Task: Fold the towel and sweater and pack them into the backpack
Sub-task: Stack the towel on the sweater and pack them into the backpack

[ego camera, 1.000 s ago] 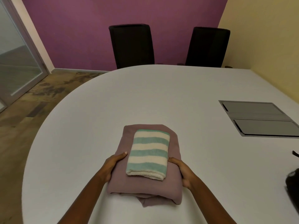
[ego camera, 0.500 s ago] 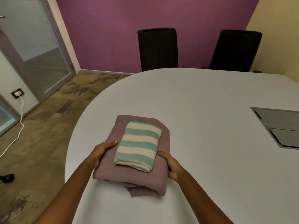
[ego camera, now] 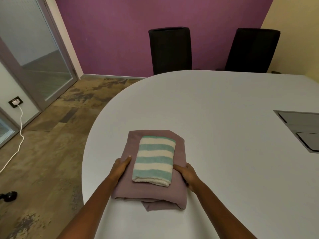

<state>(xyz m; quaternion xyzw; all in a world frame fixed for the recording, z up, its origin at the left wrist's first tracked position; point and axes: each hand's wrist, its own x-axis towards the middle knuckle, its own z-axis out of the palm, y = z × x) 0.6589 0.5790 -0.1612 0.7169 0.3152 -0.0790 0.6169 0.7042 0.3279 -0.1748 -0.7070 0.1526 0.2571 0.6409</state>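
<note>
Your left hand point(ego camera: 120, 167) and right hand point(ego camera: 187, 173) pinch the folded sweater point(ego camera: 138, 192) at its two sides. Your thumbs are on top and your other fingers are hidden under it. The striped towel point(ego camera: 154, 161) lies loose on top, near the table's point(ego camera: 215, 118) left edge. If you tip the pile, the towel may slide off. A loose flap at the front could come undone. You cannot see the backpack.

Sweater point(ego camera: 146, 192): at the table's point(ego camera: 224, 109) left end, nearest the person.
Towel point(ego camera: 154, 161): on top of the sweater, centred.
Left hand point(ego camera: 120, 167): grips the sweater's left side, thumb on top.
Right hand point(ego camera: 187, 173): grips the sweater's right side, thumb against the towel.
Chairs point(ego camera: 170, 50) point(ego camera: 252, 50): side by side behind the table's far edge.
Hatch point(ego camera: 300, 130): set into the tabletop, well right of the sweater.
Socket point(ego camera: 15, 101): on the wall, far left.
</note>
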